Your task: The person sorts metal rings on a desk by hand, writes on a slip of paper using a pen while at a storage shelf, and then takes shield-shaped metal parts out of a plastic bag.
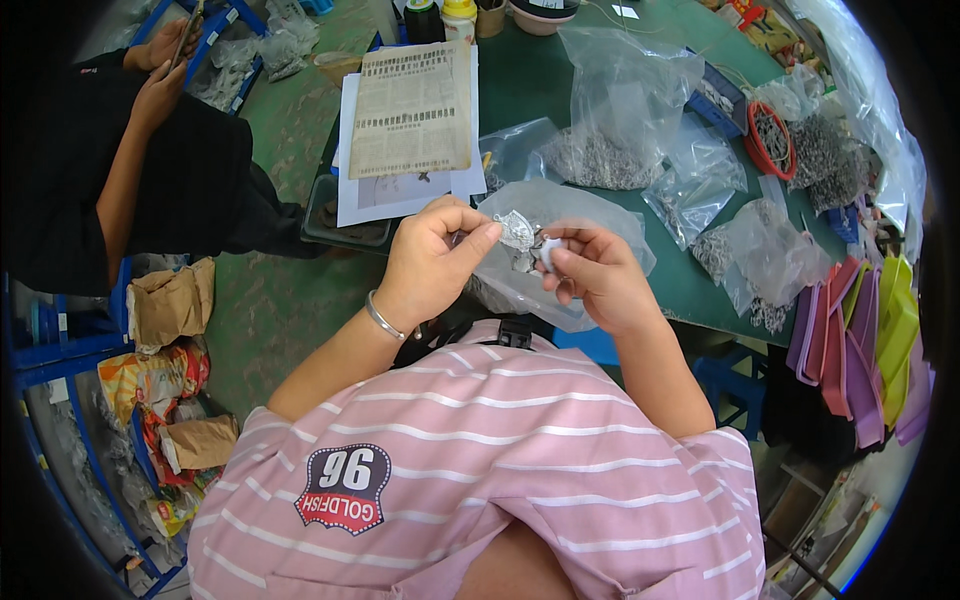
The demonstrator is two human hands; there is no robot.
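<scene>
Between finger and thumb, my left hand (432, 260) pinches a flat silver-coloured metal ornament (515, 230) with a raised pattern, perhaps a pendant. My right hand (605, 272) is closed on a small whitish piece (548, 254) beside it; its exact kind is not clear. Another small, dark silver bit shows between the hands, just below the ornament. Both hands are close together above a clear plastic bag (615, 228) at the near edge of the green table (690, 290).
Bags of small metal parts (605, 160) and a red basket (768, 140) stand on the table. Newspaper (412, 115) lies at the far left. Pink, purple and green plastic trays (865, 330) hang at the right. Another person (130, 170) stands at left, holding a phone-like object.
</scene>
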